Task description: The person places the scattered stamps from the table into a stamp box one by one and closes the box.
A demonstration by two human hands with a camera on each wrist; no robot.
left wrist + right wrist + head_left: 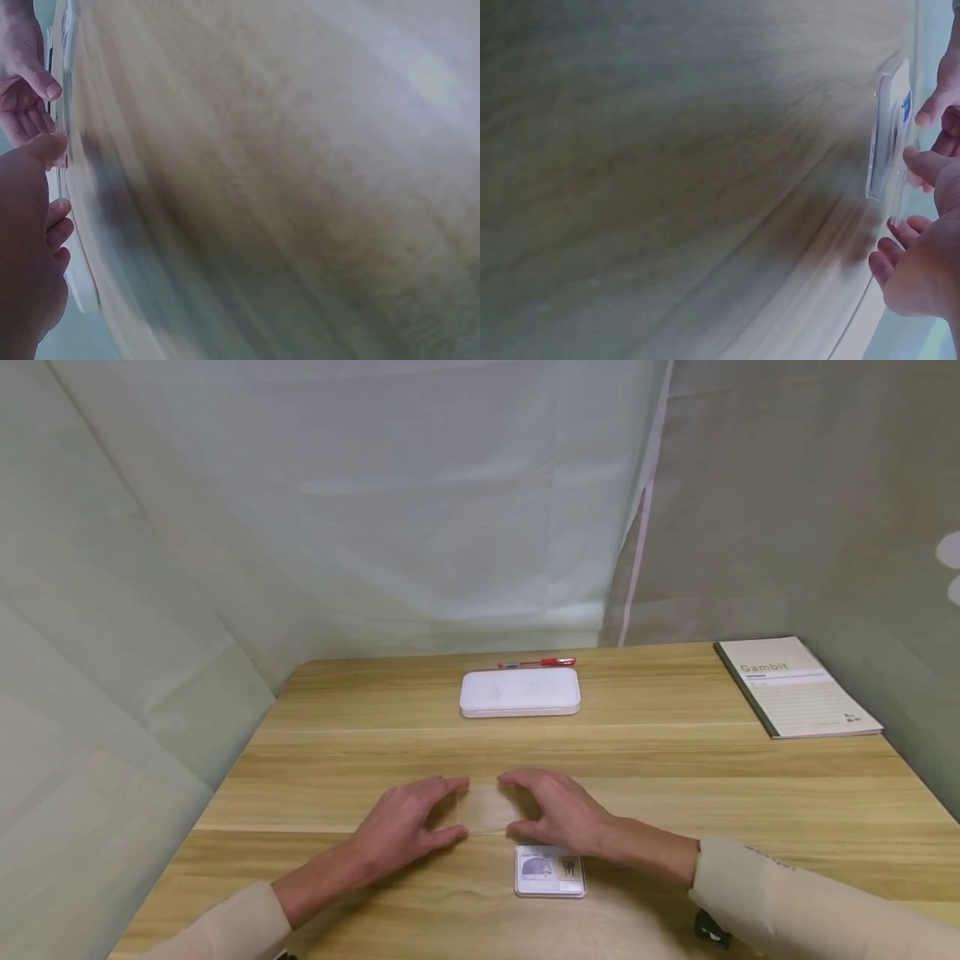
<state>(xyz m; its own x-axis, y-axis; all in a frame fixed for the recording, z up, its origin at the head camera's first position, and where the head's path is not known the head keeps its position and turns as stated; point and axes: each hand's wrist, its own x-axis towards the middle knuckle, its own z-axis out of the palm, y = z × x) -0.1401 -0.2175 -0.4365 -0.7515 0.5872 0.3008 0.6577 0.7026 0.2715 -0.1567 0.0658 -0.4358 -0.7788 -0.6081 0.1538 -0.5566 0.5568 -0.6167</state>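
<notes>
A thin, clear plastic cover (486,807) lies between my two hands, low over the table, its see-through edges faint against the wood. My left hand (405,818) holds its left side, with the index finger at the far corner and the thumb at the near one. On the opposite side my right hand (558,810) grips it likewise, thumb and fingers curved about the edge. Just below the right thumb sits a small flat clear-edged case (550,872) with a printed card inside, bearing a bluish picture. In the right wrist view this case (891,124) stands close beside the right thumb.
Farther back on the wooden table (360,752) is a white oblong box (520,691), with a red-capped pen (536,663) behind it. A notebook (797,687) marked "Gambit" lies at the back right. Pale curtains (450,510) hang around the table. A dark object (710,929) shows under the right sleeve.
</notes>
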